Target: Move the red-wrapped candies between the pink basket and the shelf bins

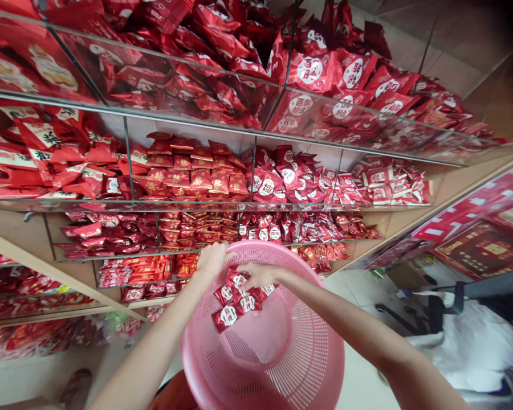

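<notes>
A round pink mesh basket (316,341) fills the lower middle of the view, tilted toward me. My left hand (212,259) is closed on its far-left rim. Inside the basket, my right hand (259,275) curls its fingers over a small cluster of red packets (236,304) with white printed labels. These packets lie together by the basket's far-left inner wall, some partly hidden under the hand.
Glass-fronted shelves (196,205) stand ahead, holding rows of red packets (196,176) in divided compartments. Wooden shelf sides (465,188) slope down at the right. White plastic bags (474,341) lie at the lower right, and a dark shoe (76,388) shows on the floor at left.
</notes>
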The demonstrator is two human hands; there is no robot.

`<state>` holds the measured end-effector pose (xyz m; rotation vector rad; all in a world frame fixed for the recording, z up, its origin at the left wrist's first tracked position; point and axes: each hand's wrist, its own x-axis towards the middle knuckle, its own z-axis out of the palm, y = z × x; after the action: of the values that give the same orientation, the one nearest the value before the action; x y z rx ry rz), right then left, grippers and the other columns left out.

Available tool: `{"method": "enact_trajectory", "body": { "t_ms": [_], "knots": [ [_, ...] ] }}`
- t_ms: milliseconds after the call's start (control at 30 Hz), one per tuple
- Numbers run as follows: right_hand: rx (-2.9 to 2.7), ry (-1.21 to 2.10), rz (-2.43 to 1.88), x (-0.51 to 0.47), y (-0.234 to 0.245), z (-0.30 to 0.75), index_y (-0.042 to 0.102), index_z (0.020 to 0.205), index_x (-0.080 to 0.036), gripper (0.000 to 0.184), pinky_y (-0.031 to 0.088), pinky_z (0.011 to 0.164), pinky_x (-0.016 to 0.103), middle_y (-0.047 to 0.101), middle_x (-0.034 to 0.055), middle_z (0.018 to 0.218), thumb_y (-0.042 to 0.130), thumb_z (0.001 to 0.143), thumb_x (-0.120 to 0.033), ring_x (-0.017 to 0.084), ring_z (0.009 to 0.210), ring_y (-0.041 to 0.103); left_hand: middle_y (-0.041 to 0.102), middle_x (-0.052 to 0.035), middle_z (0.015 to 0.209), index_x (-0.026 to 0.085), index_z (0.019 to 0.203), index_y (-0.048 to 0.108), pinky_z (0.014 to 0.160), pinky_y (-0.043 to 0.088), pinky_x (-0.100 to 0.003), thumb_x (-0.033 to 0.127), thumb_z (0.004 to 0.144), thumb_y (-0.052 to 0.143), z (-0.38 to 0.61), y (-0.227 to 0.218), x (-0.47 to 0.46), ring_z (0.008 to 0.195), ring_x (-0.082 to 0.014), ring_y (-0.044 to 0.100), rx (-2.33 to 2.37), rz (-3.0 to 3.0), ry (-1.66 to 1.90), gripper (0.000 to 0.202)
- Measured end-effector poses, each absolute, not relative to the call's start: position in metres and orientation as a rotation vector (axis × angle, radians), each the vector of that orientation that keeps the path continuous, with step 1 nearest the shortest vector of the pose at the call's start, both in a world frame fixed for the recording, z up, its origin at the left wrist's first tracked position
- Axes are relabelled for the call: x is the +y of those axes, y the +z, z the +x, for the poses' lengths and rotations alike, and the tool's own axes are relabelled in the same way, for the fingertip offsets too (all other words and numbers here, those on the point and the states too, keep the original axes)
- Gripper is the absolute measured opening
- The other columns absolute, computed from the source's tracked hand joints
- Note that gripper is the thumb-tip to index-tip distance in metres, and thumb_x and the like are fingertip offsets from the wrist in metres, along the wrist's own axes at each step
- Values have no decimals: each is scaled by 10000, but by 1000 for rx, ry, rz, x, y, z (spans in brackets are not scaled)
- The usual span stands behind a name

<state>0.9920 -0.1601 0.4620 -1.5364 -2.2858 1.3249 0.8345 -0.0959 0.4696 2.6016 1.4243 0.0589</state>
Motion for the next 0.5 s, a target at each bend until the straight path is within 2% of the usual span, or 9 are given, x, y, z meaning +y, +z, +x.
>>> {"method": "enact_trajectory", "body": {
  "t_ms": [100, 233, 400, 500],
  "knots": [
    [-2285, 1360, -1501, -159, 460, 993, 576, 873, -156, 233, 395, 640, 241, 552, -18, 778, 646, 659, -217, 118, 697, 486, 657, -98, 887, 186, 987, 546, 699, 445, -274, 577, 816, 313, 834, 470, -96, 860, -228, 622, 1414, 2619, 54, 486],
    [-2112, 1393, -1585, -159, 453, 983, 574, 923, -148, 364, 416, 632, 228, 575, -12, 798, 705, 587, -198, 112, 697, 511, 658, -99, 876, 187, 982, 547, 687, 446, -271, 563, 820, 324, 834, 468, -94, 850, -226, 625, 1403, 2632, 57, 467],
    [-2164, 1482, -1363, -157, 454, 969, 618, 868, -157, 251, 429, 637, 212, 613, -10, 822, 647, 621, -120, 98, 672, 526, 658, -97, 857, 181, 930, 557, 658, 450, -279, 550, 832, 304, 834, 463, -92, 821, -233, 631, 1404, 2671, 99, 458],
    [-2092, 1533, -1301, -158, 456, 965, 633, 843, -175, 224, 443, 638, 220, 623, -21, 802, 661, 623, -148, 116, 685, 546, 659, -98, 843, 181, 944, 549, 659, 452, -287, 544, 836, 298, 834, 463, -92, 819, -237, 631, 1398, 2678, 96, 454]
  ]
}}
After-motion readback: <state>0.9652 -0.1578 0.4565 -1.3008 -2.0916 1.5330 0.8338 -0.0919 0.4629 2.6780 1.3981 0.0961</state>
